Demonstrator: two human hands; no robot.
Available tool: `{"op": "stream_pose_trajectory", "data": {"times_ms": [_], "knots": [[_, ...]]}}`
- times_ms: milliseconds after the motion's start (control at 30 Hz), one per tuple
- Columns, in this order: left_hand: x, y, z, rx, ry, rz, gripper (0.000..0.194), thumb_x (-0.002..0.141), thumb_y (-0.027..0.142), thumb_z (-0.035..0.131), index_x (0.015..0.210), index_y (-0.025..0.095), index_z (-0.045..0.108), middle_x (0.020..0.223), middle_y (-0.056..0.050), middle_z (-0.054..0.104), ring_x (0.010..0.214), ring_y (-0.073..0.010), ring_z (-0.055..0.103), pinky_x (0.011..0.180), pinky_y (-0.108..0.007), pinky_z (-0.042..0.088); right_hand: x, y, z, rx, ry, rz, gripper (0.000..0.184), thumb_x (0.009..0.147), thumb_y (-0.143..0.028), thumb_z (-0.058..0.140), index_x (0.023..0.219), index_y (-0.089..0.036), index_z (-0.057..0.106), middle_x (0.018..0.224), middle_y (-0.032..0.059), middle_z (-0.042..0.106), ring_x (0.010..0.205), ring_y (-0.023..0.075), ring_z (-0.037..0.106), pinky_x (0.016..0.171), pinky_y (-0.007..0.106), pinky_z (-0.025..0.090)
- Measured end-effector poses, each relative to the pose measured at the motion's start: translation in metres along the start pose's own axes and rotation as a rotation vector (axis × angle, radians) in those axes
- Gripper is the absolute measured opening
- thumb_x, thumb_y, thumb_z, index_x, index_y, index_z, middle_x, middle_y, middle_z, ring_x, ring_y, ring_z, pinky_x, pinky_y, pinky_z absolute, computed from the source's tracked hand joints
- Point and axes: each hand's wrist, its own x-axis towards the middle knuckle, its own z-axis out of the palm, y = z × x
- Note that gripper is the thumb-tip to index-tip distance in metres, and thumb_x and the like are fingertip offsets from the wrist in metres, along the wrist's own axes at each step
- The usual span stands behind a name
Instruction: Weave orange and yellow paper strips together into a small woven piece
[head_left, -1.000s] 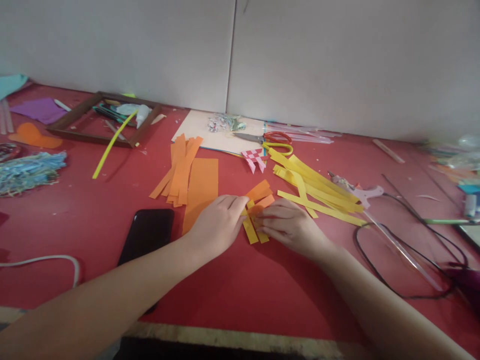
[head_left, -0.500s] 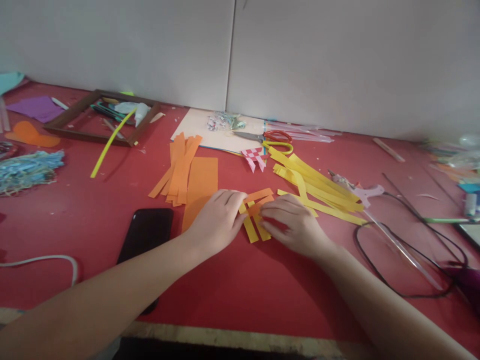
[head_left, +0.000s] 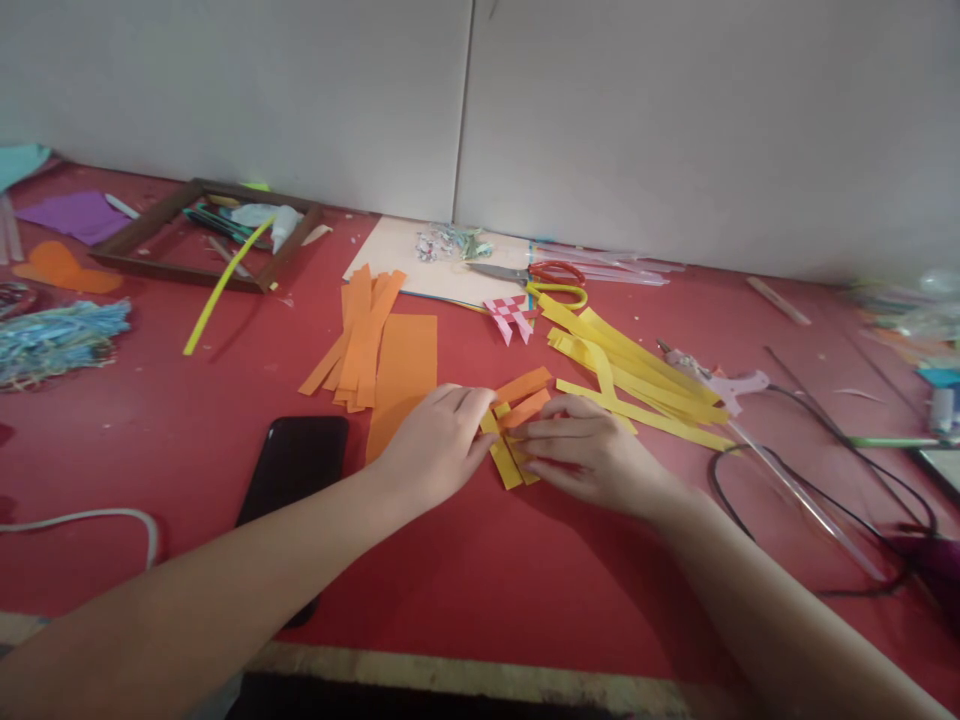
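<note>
Yellow and orange paper strips (head_left: 505, 464) are woven across one another between my hands, low over the red table. My left hand (head_left: 442, 437) pinches the left side of this weave between thumb and fingers. From the right, my right hand (head_left: 585, 450) has its fingers closed over the weave's right edge, hiding part of it. Two orange ends stick out at the top and two yellow ends point toward me. Beyond the hands sits a small pink and red woven paper fish (head_left: 509, 317).
Loose orange strips (head_left: 361, 340) and an orange sheet (head_left: 407, 370) lie left, near a black phone (head_left: 304, 460). Yellow strips (head_left: 637, 365), a glue gun (head_left: 724, 385) and its black cable (head_left: 720, 500) are right. Scissors (head_left: 502, 273) lie behind; a wooden frame (head_left: 150, 262) stands far left.
My right hand's fingers have shifted left and down over the weave, covering more of the yellow strip. The orange ends tilt slightly more. My left hand stays almost in place.
</note>
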Motion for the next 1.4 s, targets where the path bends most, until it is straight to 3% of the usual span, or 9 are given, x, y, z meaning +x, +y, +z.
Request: {"op": "stream_pose_trajectory", "data": {"times_ms": [200,367,467,567,767,933,1067,1200,1400], "knots": [[0.001,0.001,-0.002,0.03,0.057,0.027,0.021,0.093,0.022,0.057,0.111,0.015,0.053,0.107,-0.011,0.067,0.1,-0.0254,0.061,0.086,-0.04,0.052,-0.002,-0.002,0.0,-0.036,0.037,0.054,0.008,0.087,-0.019,0.065,0.092,-0.021,0.071,0.09,0.004,0.076,0.084,0.0198,0.067,0.084,0.04,0.053],[0.002,0.001,-0.004,0.063,0.045,-0.009,0.019,0.093,0.023,0.056,0.11,0.015,0.054,0.106,-0.01,0.066,0.1,-0.026,0.058,0.086,-0.04,0.051,-0.004,-0.007,0.006,-0.138,0.043,0.364,0.012,0.089,-0.029,0.062,0.083,-0.019,0.066,0.08,0.006,0.068,0.076,0.0206,0.062,0.072,0.038,0.052],[0.002,0.0,-0.005,0.084,0.012,-0.003,0.018,0.091,0.022,0.058,0.108,0.015,0.055,0.106,-0.011,0.066,0.099,-0.0264,0.058,0.086,-0.041,0.049,-0.003,-0.013,0.009,-0.144,-0.029,0.528,0.015,0.086,-0.034,0.066,0.088,-0.02,0.062,0.088,0.0073,0.065,0.084,0.0237,0.062,0.076,0.04,0.052],[0.002,0.001,-0.007,0.112,-0.008,-0.006,0.015,0.093,0.024,0.055,0.105,0.016,0.056,0.105,-0.011,0.065,0.097,-0.0261,0.058,0.086,-0.041,0.049,-0.003,-0.019,0.012,-0.115,-0.047,0.578,0.017,0.083,-0.032,0.068,0.092,-0.021,0.06,0.095,0.0078,0.063,0.091,0.0255,0.061,0.082,0.044,0.052],[0.002,0.0,-0.013,0.144,-0.078,-0.04,0.029,0.093,0.039,0.057,0.108,0.014,0.058,0.102,-0.011,0.065,0.096,-0.0288,0.057,0.081,-0.041,0.048,-0.006,-0.02,0.014,-0.078,-0.049,0.523,0.012,0.087,-0.022,0.061,0.099,-0.02,0.058,0.1,0.0095,0.061,0.097,0.0263,0.058,0.087,0.047,0.052],[0.004,-0.003,-0.019,0.126,-0.122,-0.035,0.051,0.08,0.051,0.072,0.112,0.014,0.056,0.107,-0.01,0.065,0.099,-0.0288,0.057,0.084,-0.04,0.048,-0.008,-0.016,0.012,-0.05,-0.057,0.489,0.019,0.087,-0.011,0.054,0.102,-0.02,0.061,0.102,0.0098,0.063,0.098,0.0254,0.058,0.087,0.046,0.052],[0.004,-0.004,-0.02,0.068,-0.127,-0.018,0.059,0.069,0.051,0.08,0.107,0.015,0.054,0.109,-0.009,0.064,0.1,-0.027,0.057,0.085,-0.038,0.048,-0.005,-0.019,0.009,-0.074,-0.03,0.484,0.015,0.088,-0.023,0.06,0.102,-0.02,0.062,0.101,0.0103,0.063,0.096,0.0264,0.06,0.085,0.047,0.053],[0.003,-0.006,-0.019,0.045,-0.136,-0.029,0.056,0.07,0.048,0.081,0.105,0.016,0.053,0.103,-0.007,0.064,0.096,-0.0255,0.057,0.081,-0.036,0.048,-0.003,-0.023,0.008,-0.075,-0.032,0.449,0.039,0.079,-0.043,0.073,0.108,-0.02,0.058,0.103,0.0112,0.065,0.099,0.0289,0.06,0.085,0.049,0.054],[0.001,-0.008,-0.018,0.02,-0.127,-0.03,0.037,0.08,0.03,0.076,0.106,0.018,0.052,0.102,-0.006,0.063,0.096,-0.0248,0.057,0.08,-0.036,0.048,-0.001,-0.025,0.013,-0.034,-0.008,0.317,0.029,0.082,-0.027,0.067,0.11,-0.021,0.06,0.106,0.011,0.068,0.098,0.0266,0.063,0.085,0.046,0.055]]}}
